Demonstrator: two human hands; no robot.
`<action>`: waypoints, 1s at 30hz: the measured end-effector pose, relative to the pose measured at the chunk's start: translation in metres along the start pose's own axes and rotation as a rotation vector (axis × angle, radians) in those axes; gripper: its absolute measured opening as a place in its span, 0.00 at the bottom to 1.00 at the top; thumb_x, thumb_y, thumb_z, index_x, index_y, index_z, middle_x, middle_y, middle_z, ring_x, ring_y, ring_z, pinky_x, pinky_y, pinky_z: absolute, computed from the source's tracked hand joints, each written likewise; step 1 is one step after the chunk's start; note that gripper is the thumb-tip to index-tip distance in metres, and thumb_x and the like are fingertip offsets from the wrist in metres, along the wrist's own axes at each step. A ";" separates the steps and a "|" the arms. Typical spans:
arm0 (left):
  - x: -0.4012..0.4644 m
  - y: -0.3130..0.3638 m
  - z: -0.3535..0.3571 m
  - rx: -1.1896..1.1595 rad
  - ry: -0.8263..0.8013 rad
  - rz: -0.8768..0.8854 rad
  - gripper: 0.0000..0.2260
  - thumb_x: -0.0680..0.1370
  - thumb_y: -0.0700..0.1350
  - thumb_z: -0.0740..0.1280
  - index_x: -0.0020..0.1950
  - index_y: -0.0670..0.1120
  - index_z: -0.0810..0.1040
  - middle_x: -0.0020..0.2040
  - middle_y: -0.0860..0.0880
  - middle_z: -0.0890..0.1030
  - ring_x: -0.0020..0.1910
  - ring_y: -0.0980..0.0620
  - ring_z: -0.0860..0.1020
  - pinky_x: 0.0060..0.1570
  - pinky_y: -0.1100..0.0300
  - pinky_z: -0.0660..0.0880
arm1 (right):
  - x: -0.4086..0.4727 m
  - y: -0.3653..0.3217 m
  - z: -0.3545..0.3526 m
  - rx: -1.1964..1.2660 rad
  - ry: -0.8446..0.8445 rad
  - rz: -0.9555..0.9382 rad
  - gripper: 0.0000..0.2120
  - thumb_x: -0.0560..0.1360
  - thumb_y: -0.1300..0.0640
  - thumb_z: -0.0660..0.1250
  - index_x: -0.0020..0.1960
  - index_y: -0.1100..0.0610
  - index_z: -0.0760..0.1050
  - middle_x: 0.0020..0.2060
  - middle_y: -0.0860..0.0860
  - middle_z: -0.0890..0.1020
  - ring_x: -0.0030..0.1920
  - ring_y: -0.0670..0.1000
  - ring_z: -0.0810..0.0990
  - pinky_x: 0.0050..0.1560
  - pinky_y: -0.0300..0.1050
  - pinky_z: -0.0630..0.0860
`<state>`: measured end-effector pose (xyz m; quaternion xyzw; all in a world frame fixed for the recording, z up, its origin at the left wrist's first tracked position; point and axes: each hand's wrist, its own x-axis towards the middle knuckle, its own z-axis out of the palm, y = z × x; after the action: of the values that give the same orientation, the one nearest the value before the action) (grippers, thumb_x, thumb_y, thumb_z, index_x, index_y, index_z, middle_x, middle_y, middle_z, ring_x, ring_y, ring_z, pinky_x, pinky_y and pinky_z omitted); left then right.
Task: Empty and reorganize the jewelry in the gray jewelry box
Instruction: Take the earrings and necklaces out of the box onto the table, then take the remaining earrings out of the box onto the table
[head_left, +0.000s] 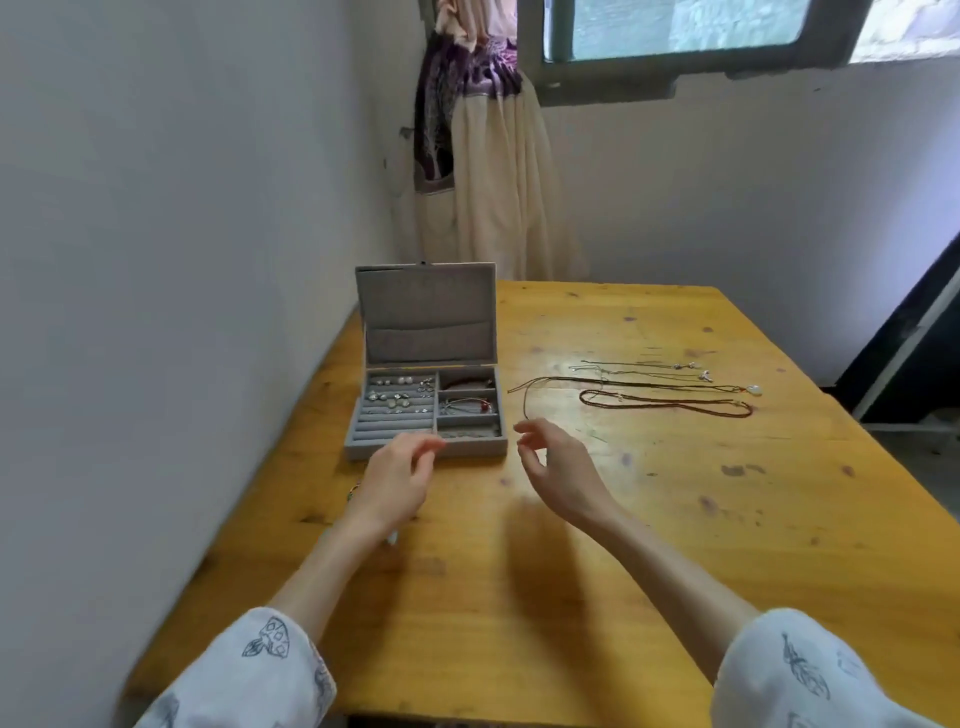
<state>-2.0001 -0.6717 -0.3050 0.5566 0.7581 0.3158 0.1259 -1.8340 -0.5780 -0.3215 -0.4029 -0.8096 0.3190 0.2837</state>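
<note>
While both hover empty with fingers loosely curled: left hand (397, 480) nearer open gray felt jewelry box (427, 411), just ahead; right hand (556, 470) beside it.

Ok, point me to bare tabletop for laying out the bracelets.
Bare wood lies near the table front edge, nearer than both hands, and along the right side below the necklaces. The far right corner is bare too. It is crowded between the gray jewelry box and the necklaces.
</note>
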 end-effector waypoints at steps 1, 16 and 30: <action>-0.001 -0.010 -0.008 0.005 0.004 -0.031 0.12 0.80 0.40 0.58 0.60 0.45 0.76 0.58 0.49 0.77 0.55 0.56 0.74 0.53 0.68 0.68 | 0.004 -0.007 0.009 -0.010 -0.029 -0.019 0.14 0.78 0.60 0.59 0.62 0.58 0.72 0.54 0.53 0.79 0.55 0.50 0.76 0.52 0.35 0.68; 0.126 -0.116 -0.017 0.155 0.183 -0.119 0.14 0.79 0.46 0.60 0.64 0.49 0.74 0.57 0.47 0.69 0.59 0.51 0.69 0.52 0.65 0.63 | 0.153 -0.031 0.117 -0.269 -0.016 -0.271 0.14 0.78 0.55 0.59 0.62 0.51 0.75 0.51 0.51 0.77 0.55 0.52 0.71 0.54 0.49 0.66; 0.148 -0.121 -0.012 0.361 0.333 -0.062 0.10 0.76 0.46 0.65 0.55 0.50 0.81 0.50 0.46 0.73 0.53 0.47 0.71 0.44 0.60 0.63 | 0.193 -0.031 0.147 -0.461 0.041 -0.387 0.08 0.70 0.53 0.67 0.45 0.52 0.83 0.38 0.52 0.77 0.44 0.57 0.75 0.45 0.50 0.65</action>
<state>-2.1512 -0.5611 -0.3469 0.4867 0.8292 0.2588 -0.0926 -2.0535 -0.4746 -0.3529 -0.3014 -0.9164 0.0587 0.2567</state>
